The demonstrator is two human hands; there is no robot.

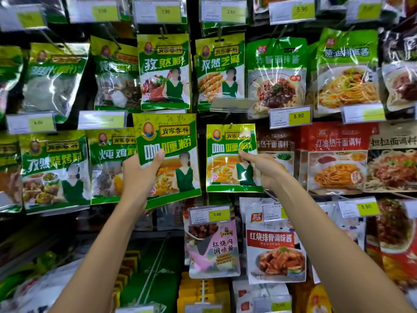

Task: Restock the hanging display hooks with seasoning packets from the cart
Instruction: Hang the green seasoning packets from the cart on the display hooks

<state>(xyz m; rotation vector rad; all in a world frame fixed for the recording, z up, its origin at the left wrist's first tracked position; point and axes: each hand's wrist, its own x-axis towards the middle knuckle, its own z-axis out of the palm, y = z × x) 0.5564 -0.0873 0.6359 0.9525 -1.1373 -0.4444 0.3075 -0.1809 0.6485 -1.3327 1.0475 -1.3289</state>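
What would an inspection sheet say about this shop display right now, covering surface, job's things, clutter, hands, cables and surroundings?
Surface: display wall of hooks, packed with hanging packets.
Job's things: loose curry powder packet, off any hook; hung curry powder packet of the same design on its hook.
Clutter: nothing seen.
Hands: left hand grips the loose curry powder packet from below, thumb on its front; right hand pinches the hung curry powder packet at its right side.
Cables: nothing seen.
Surroundings: price tags above the rows; noodle sauce packets to the right; the cart cannot be made out.
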